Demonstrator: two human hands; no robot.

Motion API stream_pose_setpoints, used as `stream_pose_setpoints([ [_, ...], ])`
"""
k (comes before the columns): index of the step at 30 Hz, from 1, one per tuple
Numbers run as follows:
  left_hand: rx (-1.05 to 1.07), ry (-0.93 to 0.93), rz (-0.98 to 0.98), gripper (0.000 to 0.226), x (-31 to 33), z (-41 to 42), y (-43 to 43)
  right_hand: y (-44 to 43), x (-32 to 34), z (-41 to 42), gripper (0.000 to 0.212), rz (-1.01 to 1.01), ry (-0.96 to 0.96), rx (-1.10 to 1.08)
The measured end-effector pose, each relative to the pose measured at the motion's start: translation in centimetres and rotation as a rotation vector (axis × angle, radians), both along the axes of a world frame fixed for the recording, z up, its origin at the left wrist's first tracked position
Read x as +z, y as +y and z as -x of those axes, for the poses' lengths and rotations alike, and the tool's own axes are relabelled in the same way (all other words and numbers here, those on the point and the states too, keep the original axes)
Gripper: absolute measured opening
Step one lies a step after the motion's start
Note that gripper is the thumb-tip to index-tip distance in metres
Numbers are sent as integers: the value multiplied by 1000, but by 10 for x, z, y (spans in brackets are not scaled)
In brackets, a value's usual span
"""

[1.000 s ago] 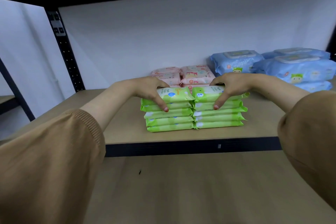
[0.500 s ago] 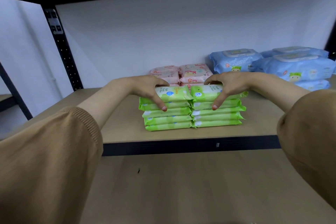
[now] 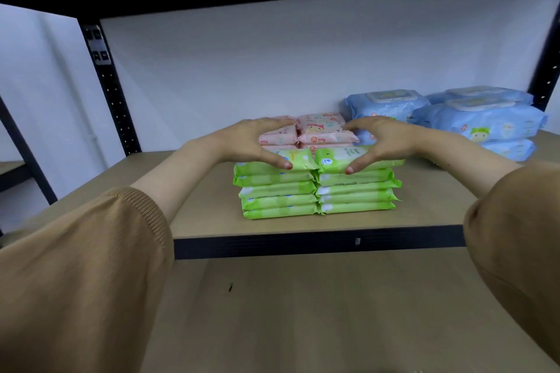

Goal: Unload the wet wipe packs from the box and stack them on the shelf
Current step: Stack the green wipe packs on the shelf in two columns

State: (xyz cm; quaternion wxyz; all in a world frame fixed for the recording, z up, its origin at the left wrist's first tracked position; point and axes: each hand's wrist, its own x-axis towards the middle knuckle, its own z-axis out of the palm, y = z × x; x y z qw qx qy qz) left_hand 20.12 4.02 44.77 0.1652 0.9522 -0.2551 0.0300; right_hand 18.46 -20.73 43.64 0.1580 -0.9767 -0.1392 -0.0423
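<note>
The green packs [image 3: 315, 188] are in thin plastic film, smooth and a little glossy. The blue packs [image 3: 485, 124] have the same film, with plastic lids [image 3: 388, 96]. The shelf [image 3: 206, 209] board looks like matt, smooth wood; its front edge [image 3: 303, 244] is black metal. The sleeves [image 3: 91, 251] are ribbed knitted cloth.

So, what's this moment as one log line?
left hand touches left green stack | right hand touches right green stack | pink packs behind

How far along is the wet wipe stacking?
Done: two green stacks, five packs each, sit side by side on the shelf. In hand: left hand and right hand rest on the top packs. Remaining: the box is out of view, so I cannot tell.
</note>
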Motion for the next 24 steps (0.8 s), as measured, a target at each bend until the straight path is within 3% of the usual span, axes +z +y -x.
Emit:
stream_pose_setpoints([
  [3,-33,-105,-36,74,3,12,-6,1,4,14,86,-29,-95,-2],
  [10,-30,-190,-109,80,-2,48,-25,3,-1,63,86,9,-199,-44],
  [15,-25,-239,-51,82,-33,90,-38,-2,-32,106,111,-15,-249,-92],
  [20,-23,-208,54,81,-88,134,-48,-9,-83,147,102,-10,-299,-133],
  [24,-19,-102,38,82,-141,159,-51,-11,-129,173,96,-43,-201,-169],
])
